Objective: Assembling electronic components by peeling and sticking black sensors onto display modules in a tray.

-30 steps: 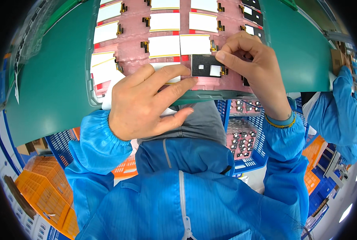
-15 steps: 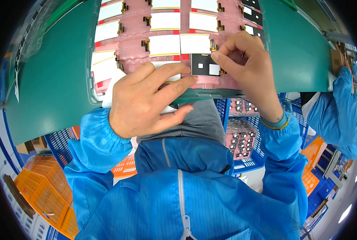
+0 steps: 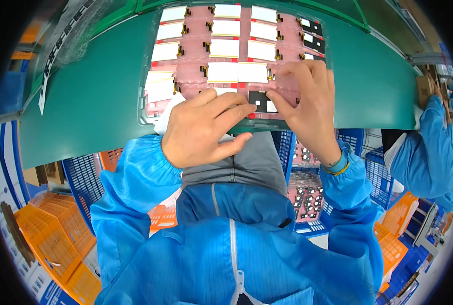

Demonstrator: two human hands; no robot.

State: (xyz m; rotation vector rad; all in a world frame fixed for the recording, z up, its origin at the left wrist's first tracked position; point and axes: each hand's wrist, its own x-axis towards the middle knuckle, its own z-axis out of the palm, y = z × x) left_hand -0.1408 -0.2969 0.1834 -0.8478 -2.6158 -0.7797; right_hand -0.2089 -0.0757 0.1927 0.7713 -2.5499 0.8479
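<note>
the left hand (image 3: 201,127) is loosely spread and grasps nothing; its fingertips are at the left edge of a black piece with white squares (image 3: 263,96). this piece lies in a pink-lined tray (image 3: 192,63), between the two hands. the right hand (image 3: 310,101) is half-open, its thumb apart from its forefinger and near the upper right corner of the piece; whether it touches, i cannot tell. beyond the hands are rows of white panels (image 3: 222,72), and the green surface (image 3: 374,96) extends to both sides of them.

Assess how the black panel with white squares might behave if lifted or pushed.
The black panel looks thin, so probably light. Its straight edges suggest some stiffness. Lying flat, it seems unlikely to roll.
</note>
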